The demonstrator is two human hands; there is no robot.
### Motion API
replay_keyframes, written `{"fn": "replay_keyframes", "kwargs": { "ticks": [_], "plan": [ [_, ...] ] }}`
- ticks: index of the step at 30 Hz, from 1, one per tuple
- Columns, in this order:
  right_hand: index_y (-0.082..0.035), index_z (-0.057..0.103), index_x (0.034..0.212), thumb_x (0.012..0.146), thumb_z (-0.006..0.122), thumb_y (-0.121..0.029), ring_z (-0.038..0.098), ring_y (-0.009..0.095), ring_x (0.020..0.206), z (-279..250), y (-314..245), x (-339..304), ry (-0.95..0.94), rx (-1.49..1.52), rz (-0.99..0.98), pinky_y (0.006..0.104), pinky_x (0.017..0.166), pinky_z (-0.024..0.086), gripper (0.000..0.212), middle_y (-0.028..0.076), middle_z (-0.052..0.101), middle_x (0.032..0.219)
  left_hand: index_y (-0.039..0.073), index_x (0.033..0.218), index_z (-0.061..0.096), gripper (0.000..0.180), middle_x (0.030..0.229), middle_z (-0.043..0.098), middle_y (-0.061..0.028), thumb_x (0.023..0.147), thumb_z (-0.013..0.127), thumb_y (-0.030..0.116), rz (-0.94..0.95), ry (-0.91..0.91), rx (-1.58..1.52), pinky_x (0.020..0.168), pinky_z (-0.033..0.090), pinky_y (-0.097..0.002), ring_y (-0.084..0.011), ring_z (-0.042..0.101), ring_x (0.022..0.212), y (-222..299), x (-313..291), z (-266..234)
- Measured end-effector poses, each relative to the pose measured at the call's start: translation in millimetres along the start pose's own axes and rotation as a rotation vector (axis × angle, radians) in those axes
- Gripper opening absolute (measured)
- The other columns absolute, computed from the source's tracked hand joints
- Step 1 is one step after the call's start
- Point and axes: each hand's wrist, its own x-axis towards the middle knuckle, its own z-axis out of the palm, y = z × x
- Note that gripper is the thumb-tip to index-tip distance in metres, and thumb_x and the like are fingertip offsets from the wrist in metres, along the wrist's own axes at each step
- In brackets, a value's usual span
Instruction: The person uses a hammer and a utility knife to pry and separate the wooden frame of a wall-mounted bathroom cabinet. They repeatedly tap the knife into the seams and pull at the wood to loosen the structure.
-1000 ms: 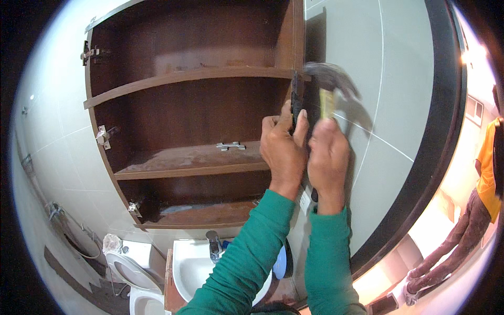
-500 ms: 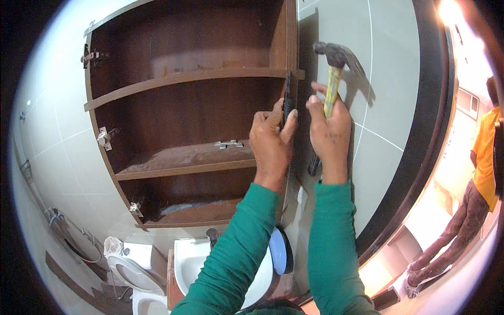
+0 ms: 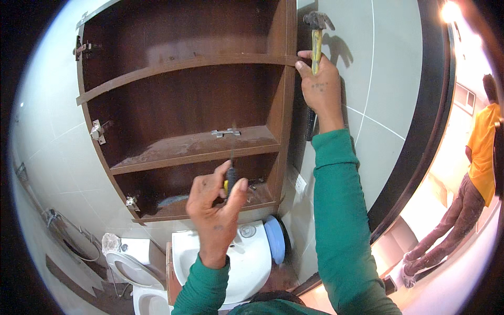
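a: what is held in the left hand (image 3: 215, 205)?

b: a slim hand tool (image 3: 232, 180) with a black-and-yellow handle is pinched between thumb and fingers, in front of the cabinet's lower compartment; its thin shaft is pointed upward and blurred.

a: and in the right hand (image 3: 323, 86)?

b: a claw hammer (image 3: 316, 44) is gripped by its yellow shaft, head up, just beside the cabinet's right side. whether the cabinet is touched by the fingertips cannot be told.

a: how is the wooden cabinet (image 3: 287, 113) filled?

b: it is divided into three open compartments. a silver metal fitting (image 3: 226, 133) is laid on the floor of the middle one. small bits, too small to be named, are scattered at the right of the lower one, and a pale smear (image 3: 173, 200) is seen at its left. three hinges (image 3: 97, 132) are fixed along the left side.

a: and below?

b: a white washbasin (image 3: 257, 265) is partly covered by the left forearm. a blue basin (image 3: 274, 240) is propped at its right. a plastic-wrapped bundle (image 3: 111, 243) is perched on the toilet tank (image 3: 143, 248).
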Motion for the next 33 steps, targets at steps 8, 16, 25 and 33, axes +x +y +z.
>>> {"fn": "replay_keyframes", "kwargs": {
  "ticks": [8, 16, 25, 33],
  "plan": [
    [-0.006, 0.077, 0.098, 0.091, 0.076, -0.015, 0.073, 0.030, 0.077, -2, -50, -14, 0.147, 0.010, -0.051, 0.0402, 0.075, 0.056, 0.012, 0.015, 0.076, 0.086, 0.000, 0.122, 0.077, 0.044, 0.087, 0.063, -0.0049, 0.079, 0.087, 0.007, -0.025, -0.037, 0.083, 0.069, 0.045, -0.0286, -0.0148, 0.056, 0.078, 10, -23, -62],
    [-0.003, 0.076, 0.092, 0.085, 0.084, -0.017, 0.074, 0.035, 0.075, 8, -21, -42, 0.429, -0.145, 0.101, 0.0439, 0.072, 0.056, 0.018, 0.019, 0.075, 0.080, -0.002, 0.117, 0.078, 0.044, 0.087, 0.065, -0.0078, 0.077, 0.088, 0.010, -0.202, -0.286, 0.035, 0.069, 0.048, -0.0279, -0.0155, 0.058, 0.078, 5, -56, -114],
    [-0.004, 0.080, 0.101, 0.089, 0.082, -0.023, 0.075, 0.033, 0.079, 19, -3, -19, 0.462, -0.265, 0.140, 0.0415, 0.077, 0.057, 0.023, 0.020, 0.077, 0.087, -0.004, 0.113, 0.078, 0.040, 0.079, 0.064, -0.0075, 0.077, 0.086, 0.012, -0.311, -0.496, 0.111, 0.069, 0.046, -0.0314, -0.0180, 0.058, 0.077, -27, -91, -142],
    [-0.010, 0.078, 0.118, 0.098, 0.075, -0.034, 0.075, 0.034, 0.082, 12, 6, -23, 0.331, -0.178, -0.012, 0.0428, 0.077, 0.057, 0.031, 0.018, 0.077, 0.090, -0.004, 0.115, 0.078, 0.044, 0.078, 0.063, -0.0051, 0.078, 0.087, 0.020, -0.405, -0.580, 0.149, 0.071, 0.045, -0.0321, -0.0173, 0.055, 0.075, -15, -89, -123]
  ]
}}
